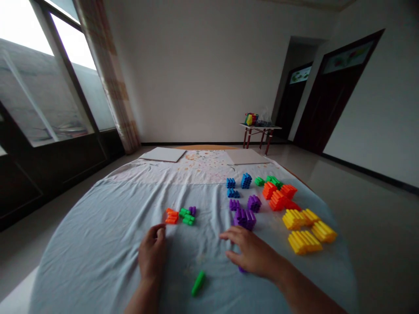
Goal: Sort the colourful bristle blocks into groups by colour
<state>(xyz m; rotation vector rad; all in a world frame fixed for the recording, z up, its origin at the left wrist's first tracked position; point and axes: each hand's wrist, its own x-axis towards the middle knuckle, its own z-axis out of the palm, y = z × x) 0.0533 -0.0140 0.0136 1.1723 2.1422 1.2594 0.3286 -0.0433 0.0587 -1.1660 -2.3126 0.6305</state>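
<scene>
From the head view, most of the toy pieces stand bundled by colour. Beyond the right hand (250, 250) are purple bundles (245, 219), with blue bundles (246, 180) farther ahead. To that hand's right are yellow bundles (304, 242); ahead and right of it are orange bundles (278, 199), with green bundles (274, 181) behind them. The colour grouping there looks well advanced. Less settled is a small set just beyond the left hand (152, 253) and to its right: an orange cluster (172, 216), a green cluster (187, 216) and a small purple piece (193, 211) beside the green. A loose green piece (198, 283) lies between the wrists, outside any bundle, and another purple piece (242, 269) shows partly from under the right palm.

The right hand is open, palm down, its fingers loosely spread and the thumb apart from them, with nothing visible in its grasp; whether it touches the purple piece below is unclear. The left hand is curled near the blue cloth (183, 248), just short of the orange cluster; its fingertips are partly hidden, so I cannot tell whether it pinches anything.
</scene>
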